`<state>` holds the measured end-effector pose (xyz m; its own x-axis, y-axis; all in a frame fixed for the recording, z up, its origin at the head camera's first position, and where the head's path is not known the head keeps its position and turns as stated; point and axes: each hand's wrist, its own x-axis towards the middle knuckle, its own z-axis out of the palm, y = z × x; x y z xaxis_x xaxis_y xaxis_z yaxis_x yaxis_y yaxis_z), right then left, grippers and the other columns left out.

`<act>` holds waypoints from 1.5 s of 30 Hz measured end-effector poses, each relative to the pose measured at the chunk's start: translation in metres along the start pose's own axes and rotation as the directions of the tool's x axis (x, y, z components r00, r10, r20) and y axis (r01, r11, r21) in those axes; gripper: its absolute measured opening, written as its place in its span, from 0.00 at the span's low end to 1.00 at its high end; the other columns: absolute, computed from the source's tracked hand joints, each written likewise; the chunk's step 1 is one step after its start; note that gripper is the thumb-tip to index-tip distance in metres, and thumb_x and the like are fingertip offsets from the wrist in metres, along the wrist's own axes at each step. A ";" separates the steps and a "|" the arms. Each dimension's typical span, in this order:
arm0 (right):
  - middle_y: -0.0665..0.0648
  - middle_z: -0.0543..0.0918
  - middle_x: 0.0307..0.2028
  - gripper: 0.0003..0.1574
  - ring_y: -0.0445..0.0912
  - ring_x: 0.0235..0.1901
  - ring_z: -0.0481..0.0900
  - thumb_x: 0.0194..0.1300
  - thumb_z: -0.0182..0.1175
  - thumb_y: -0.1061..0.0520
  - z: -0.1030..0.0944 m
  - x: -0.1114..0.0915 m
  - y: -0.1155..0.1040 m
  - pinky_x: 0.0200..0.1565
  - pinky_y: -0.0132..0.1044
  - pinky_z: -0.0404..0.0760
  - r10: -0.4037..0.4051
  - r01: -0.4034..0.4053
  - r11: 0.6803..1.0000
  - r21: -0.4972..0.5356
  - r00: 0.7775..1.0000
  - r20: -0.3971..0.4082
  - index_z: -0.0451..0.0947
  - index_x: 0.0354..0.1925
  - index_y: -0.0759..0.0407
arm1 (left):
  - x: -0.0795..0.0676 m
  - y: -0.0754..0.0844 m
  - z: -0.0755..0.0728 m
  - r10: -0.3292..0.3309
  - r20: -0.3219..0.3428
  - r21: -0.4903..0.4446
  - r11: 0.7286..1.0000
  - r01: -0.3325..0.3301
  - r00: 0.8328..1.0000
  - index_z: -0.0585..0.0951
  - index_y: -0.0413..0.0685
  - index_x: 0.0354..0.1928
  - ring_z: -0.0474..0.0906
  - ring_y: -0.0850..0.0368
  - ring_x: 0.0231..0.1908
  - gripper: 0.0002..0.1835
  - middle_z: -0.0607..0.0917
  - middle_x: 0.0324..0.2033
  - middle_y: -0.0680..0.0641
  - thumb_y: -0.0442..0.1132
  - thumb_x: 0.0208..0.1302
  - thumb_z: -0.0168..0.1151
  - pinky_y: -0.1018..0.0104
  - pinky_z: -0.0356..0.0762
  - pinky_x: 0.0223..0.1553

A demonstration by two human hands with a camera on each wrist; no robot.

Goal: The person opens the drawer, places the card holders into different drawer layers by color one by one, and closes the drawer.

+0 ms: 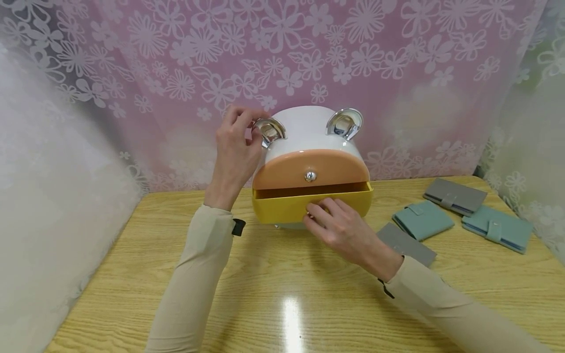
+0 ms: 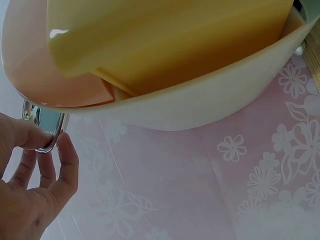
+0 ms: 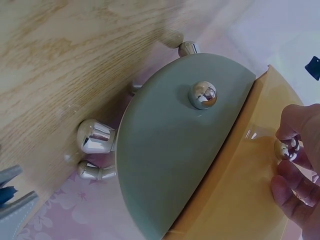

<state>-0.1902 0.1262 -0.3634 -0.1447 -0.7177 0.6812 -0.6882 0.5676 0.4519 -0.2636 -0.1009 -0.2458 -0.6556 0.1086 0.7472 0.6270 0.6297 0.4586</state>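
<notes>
A white rounded drawer box (image 1: 304, 122) with two silver ears stands on the table. Its top drawer front (image 1: 291, 169) is orange and closed, with a silver knob. The yellow middle drawer (image 1: 278, 208) is pulled partly out, and the grey-green bottom drawer (image 3: 175, 125) is closed. My left hand (image 1: 238, 147) pinches the left silver ear (image 1: 272, 130) between thumb and fingers. With my right hand (image 1: 340, 228) I pinch the yellow drawer's silver knob (image 3: 286, 149). What lies inside the yellow drawer is not visible.
Right of the box lie two grey wallets, one at the back (image 1: 454, 193) and one (image 1: 406, 242) partly behind my right wrist. Two green wallets (image 1: 423, 220) lie among them. A flowered pink curtain (image 1: 282, 59) hangs close behind the table (image 1: 176, 274).
</notes>
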 end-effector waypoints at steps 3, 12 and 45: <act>0.60 0.86 0.41 0.28 0.52 0.36 0.81 0.83 0.37 0.62 -0.001 0.000 -0.001 0.38 0.39 0.85 0.003 -0.004 1.000 0.002 1.000 0.006 0.84 0.38 0.61 | 0.000 0.000 0.000 0.001 0.002 0.001 1.000 -0.001 1.000 0.86 0.45 0.48 0.78 0.52 0.44 0.16 0.78 0.43 0.42 0.25 0.68 0.52 0.62 0.86 0.37; 0.59 0.87 0.41 0.29 0.52 0.37 0.82 0.83 0.37 0.62 -0.005 0.000 -0.004 0.39 0.39 0.85 -0.002 0.002 1.000 -0.005 1.000 0.020 0.86 0.39 0.61 | -0.001 0.000 0.001 0.011 -0.006 0.006 1.000 -0.011 1.000 0.85 0.44 0.48 0.78 0.52 0.44 0.15 0.79 0.44 0.42 0.25 0.68 0.53 0.62 0.85 0.37; 0.59 0.86 0.42 0.27 0.52 0.38 0.82 0.82 0.39 0.64 -0.015 -0.002 -0.011 0.41 0.39 0.86 -0.011 0.011 1.000 -0.002 1.000 0.014 0.86 0.41 0.60 | -0.001 0.001 -0.002 0.030 0.005 0.023 0.999 -0.030 1.000 0.85 0.44 0.47 0.78 0.51 0.44 0.16 0.79 0.44 0.42 0.24 0.67 0.52 0.61 0.87 0.38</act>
<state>-0.1722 0.1276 -0.3612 -0.1469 -0.7294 0.6681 -0.6886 0.5603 0.4603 -0.2613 -0.1019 -0.2456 -0.6386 0.1309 0.7584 0.6365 0.6438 0.4248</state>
